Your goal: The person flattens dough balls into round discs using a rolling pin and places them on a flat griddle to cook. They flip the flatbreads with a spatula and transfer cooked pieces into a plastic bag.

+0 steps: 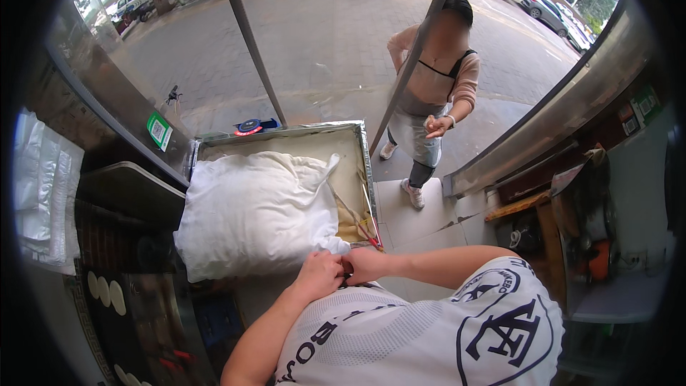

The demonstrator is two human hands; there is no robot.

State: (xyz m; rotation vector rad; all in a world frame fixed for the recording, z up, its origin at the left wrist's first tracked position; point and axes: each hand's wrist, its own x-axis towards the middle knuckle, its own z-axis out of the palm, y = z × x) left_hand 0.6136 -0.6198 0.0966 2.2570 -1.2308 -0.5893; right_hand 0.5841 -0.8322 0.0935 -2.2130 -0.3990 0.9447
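Close in front of my shirt, my left hand and my right hand meet with their fingers curled together. Both are right by the near corner of a white cloth, which is bunched and draped over a shallow foil-edged box. Whether the fingers pinch the cloth or something else between them is hidden. Thin sticks with red ends lie along the box's right side, close beyond my right hand. A piece of tan cloth shows in the box under the white one.
A person stands in the doorway at the right, one hand held forward. Plastic bags hang at the left. Flat rounds of dough lie on a dark surface below them. A cluttered shelf stands at right.
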